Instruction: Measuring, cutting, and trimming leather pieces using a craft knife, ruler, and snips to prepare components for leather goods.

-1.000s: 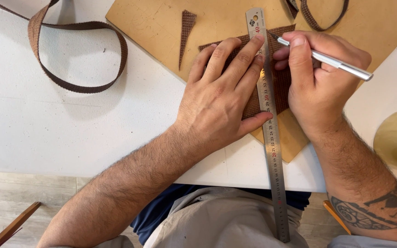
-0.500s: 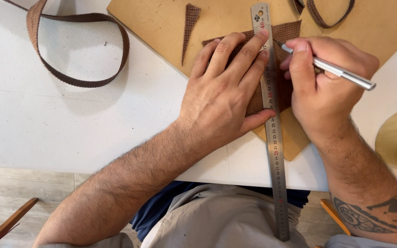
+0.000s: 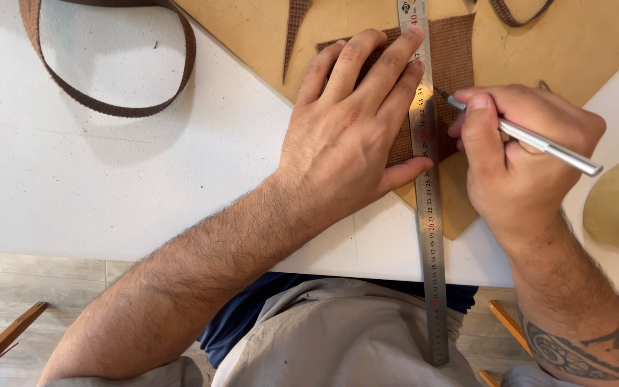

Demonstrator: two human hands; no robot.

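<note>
Brown fabric (image 3: 454,54) under ruler (image 3: 428,186) | left hand (image 3: 352,136) flat, pinning ruler | right hand (image 3: 521,154) grasping knife (image 3: 531,140), tip at ruler edge | cut seems mid-way, lower length left

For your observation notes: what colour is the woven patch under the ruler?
Dark brown, a woven patch under the steel ruler, seen in the head view.

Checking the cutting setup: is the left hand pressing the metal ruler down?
Yes, the left hand lies flat with its fingers on the metal ruler.
</note>
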